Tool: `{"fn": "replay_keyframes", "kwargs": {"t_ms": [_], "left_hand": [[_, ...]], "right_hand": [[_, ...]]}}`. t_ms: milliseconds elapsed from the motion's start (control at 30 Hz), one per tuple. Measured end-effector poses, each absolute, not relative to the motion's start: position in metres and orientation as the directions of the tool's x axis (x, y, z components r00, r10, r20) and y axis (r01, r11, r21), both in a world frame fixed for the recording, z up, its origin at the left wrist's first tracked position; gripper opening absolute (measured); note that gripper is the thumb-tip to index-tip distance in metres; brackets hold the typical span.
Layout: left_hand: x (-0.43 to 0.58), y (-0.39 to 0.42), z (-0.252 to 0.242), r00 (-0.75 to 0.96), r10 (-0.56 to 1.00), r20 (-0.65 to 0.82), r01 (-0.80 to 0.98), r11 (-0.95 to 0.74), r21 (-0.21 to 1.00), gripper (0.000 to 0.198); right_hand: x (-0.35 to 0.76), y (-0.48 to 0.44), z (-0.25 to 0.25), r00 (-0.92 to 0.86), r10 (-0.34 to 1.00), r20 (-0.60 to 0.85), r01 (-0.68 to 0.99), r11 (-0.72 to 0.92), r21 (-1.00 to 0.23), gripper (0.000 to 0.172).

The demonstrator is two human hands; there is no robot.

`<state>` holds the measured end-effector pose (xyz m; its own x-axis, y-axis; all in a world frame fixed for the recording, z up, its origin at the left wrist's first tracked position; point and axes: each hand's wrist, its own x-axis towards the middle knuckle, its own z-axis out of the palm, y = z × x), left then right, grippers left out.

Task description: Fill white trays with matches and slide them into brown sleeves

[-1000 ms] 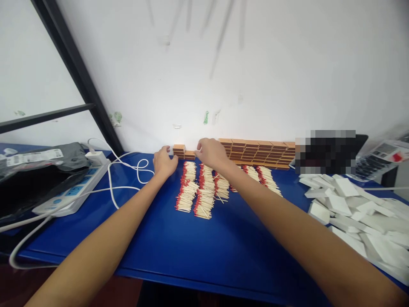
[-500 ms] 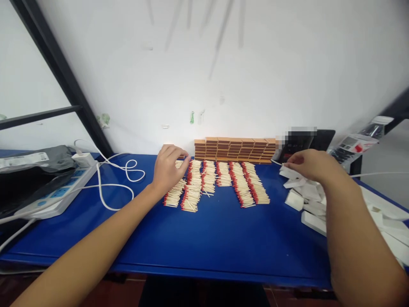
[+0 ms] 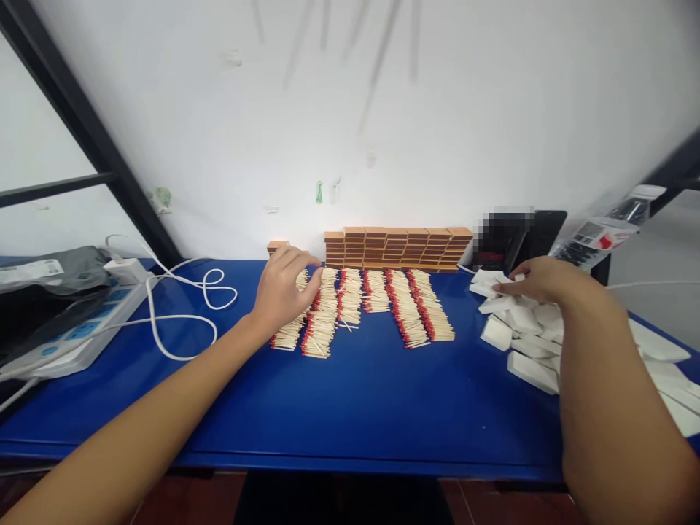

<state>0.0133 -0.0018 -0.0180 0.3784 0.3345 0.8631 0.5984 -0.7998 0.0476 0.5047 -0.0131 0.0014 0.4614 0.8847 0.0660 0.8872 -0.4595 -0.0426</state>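
Rows of red-tipped matchsticks (image 3: 377,302) lie on the blue table (image 3: 350,408). My left hand (image 3: 284,288) hovers over the leftmost row, fingers curled and pinched toward the sticks; what it holds, if anything, is hidden. My right hand (image 3: 541,281) rests on a pile of white box pieces (image 3: 525,328) at the right, fingers closed on one of them. Behind the matches, stacked brown matchboxes (image 3: 397,248) line the wall, with a single brown box (image 3: 277,246) apart at the left.
A white power strip (image 3: 65,332) and looped white cable (image 3: 180,302) lie at the left beside a dark bag (image 3: 49,281). A black device (image 3: 519,237) and a packaged item (image 3: 601,237) stand at the back right.
My right hand left the matchbox stack and swung right onto the white box pieces. My left hand drew back from the wall onto the leftmost match row. The view shifted right.
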Motion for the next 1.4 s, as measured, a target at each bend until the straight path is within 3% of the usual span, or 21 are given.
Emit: {"fn": "replay_keyframes", "kwargs": {"t_ms": [133, 533, 700, 867, 967, 1200, 1300, 1400], "left_hand": [[0.013, -0.004, -0.017, 0.371, 0.346, 0.862, 0.598, -0.799, 0.063, 0.006], [0.014, -0.007, -0.014, 0.38, 0.383, 0.842, 0.599, -0.795, 0.092, 0.007], [0.016, -0.01, -0.014, 0.396, 0.384, 0.834, 0.595, -0.799, 0.085, 0.01], [0.016, -0.01, -0.014, 0.406, 0.378, 0.832, 0.591, -0.803, 0.076, 0.012], [0.016, -0.01, -0.015, 0.411, 0.379, 0.829, 0.588, -0.805, 0.077, 0.012], [0.017, -0.011, -0.014, 0.426, 0.399, 0.812, 0.583, -0.807, 0.09, 0.013], [0.017, -0.011, -0.013, 0.428, 0.413, 0.804, 0.587, -0.803, 0.1, 0.012], [0.016, -0.01, -0.014, 0.43, 0.414, 0.802, 0.587, -0.804, 0.1, 0.011]], "right_hand": [[0.502, -0.018, 0.008, 0.508, 0.859, -0.071, 0.858, -0.511, -0.053, 0.038], [0.501, -0.03, 0.019, 0.455, 0.89, 0.041, 0.884, -0.445, -0.145, 0.011], [0.493, -0.037, 0.027, 0.538, 0.841, 0.063, 0.838, -0.524, -0.153, 0.007], [0.49, -0.036, 0.028, 0.565, 0.824, 0.045, 0.819, -0.553, -0.152, 0.01], [0.489, -0.03, 0.023, 0.516, 0.857, -0.009, 0.844, -0.51, -0.163, 0.025], [0.482, -0.021, 0.007, 0.449, 0.892, -0.047, 0.885, -0.451, -0.112, 0.036], [0.483, -0.014, -0.001, 0.389, 0.921, 0.017, 0.92, -0.387, -0.056, 0.048], [0.479, -0.009, -0.009, 0.296, 0.952, 0.08, 0.955, -0.295, -0.028, 0.045]]}}
